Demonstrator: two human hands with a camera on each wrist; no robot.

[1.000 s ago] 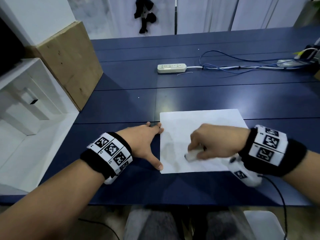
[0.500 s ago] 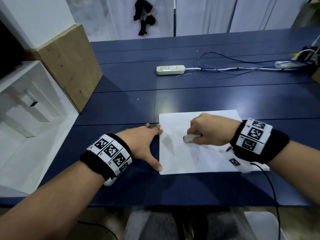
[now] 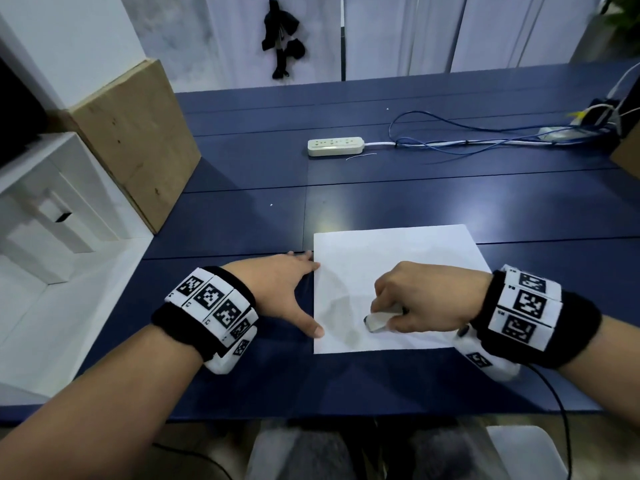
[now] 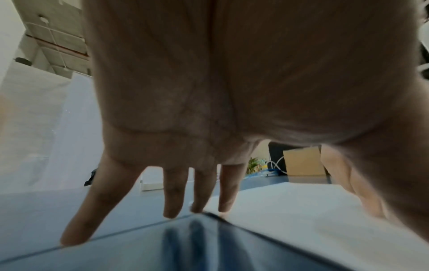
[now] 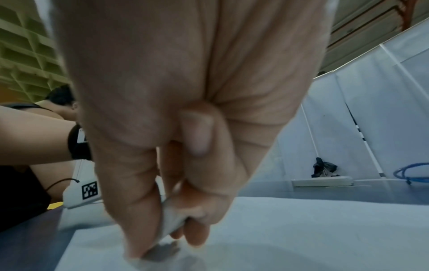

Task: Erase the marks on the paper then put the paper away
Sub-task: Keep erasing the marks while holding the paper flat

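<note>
The right hand (image 3: 429, 299) is curled around a white eraser (image 3: 379, 318), its tip pressed to the near left part of the paper (image 3: 398, 251). The left hand (image 3: 277, 289) lies flat with fingers spread, index finger and thumb pinning the sheet's left edge. The paper lies flat on the blue bench (image 3: 242, 216). Farther back sit a power strip (image 3: 335, 146) and blue cables (image 3: 450, 133).
</note>
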